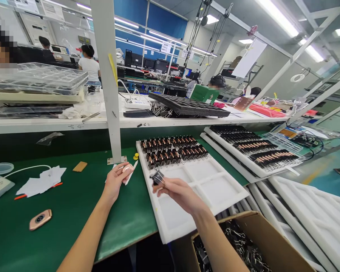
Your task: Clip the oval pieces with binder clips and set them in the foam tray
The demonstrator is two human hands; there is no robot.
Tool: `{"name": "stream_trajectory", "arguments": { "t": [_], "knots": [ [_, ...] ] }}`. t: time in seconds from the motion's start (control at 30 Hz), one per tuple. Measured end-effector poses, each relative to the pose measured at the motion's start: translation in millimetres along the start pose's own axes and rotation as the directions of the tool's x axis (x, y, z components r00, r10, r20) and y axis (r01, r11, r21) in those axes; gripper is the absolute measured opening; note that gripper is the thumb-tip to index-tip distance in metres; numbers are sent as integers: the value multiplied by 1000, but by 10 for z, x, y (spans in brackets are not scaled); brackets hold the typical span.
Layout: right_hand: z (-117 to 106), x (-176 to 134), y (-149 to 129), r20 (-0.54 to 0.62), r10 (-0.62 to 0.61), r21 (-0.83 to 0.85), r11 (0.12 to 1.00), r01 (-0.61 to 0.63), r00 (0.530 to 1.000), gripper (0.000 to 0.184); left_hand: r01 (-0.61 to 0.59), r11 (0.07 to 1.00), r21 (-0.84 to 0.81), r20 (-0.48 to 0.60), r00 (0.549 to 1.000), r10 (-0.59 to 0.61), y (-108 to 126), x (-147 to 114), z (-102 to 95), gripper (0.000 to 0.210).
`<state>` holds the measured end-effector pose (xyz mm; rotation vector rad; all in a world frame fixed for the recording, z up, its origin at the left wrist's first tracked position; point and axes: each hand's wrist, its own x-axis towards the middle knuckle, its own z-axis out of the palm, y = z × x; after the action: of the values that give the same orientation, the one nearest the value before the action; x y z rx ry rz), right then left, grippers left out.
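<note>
My left hand (118, 180) is closed on a small copper-coloured part (127, 170), pinched between thumb and fingers above the green mat. A white strip (132, 173) shows just beside those fingertips. In my right hand (177, 189) is a black binder clip (158, 177), held by its wire handles near the left edge of a white foam tray (164, 226). Rows of black binder clips (164, 158) gripping copper-coloured parts fill the tray's far compartments. On the mat at the left lies a copper-coloured plate (40, 219) with a dark round centre.
A cardboard box (255, 219) of loose binder clips stands below my right forearm. More foam trays (308, 211) lean at the right, and a filled tray (260, 151) lies behind them. A white post (109, 75) rises ahead. Paper scraps (41, 182) lie left.
</note>
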<state>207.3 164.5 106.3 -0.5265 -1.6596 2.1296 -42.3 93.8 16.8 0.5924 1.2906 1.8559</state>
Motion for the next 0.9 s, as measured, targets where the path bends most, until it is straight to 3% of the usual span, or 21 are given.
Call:
{"name": "stream_trajectory", "arguments": {
  "t": [0.1, 0.17, 0.33, 0.53, 0.9],
  "knots": [
    [32, 495, 57, 68, 30, -132, 991, -21, 997, 38, 3, 995, -95, -13, 1000, -4, -7, 16, -20, 57],
    [56, 793, 161, 30, -13, -142, 990, 17, 999, 40, -11, 992, -122, -37, 999, 7, -3, 26, -36, 55],
    [118, 1222, 516, -194, -106, 202, 969, 146, 975, 37, -35, 985, -168, -108, 994, 17, 24, 36, -41, 48],
    [82, 1222, 775, -229, -68, 263, 956, 129, 971, 41, -18, 982, -187, -84, 996, 2, -27, 47, -30, 45],
    [53, 1128, 814, -205, -70, 165, 981, 105, 976, 45, 37, 984, -177, 21, 999, -34, -6, 2, 4, 43]
  ]
}}
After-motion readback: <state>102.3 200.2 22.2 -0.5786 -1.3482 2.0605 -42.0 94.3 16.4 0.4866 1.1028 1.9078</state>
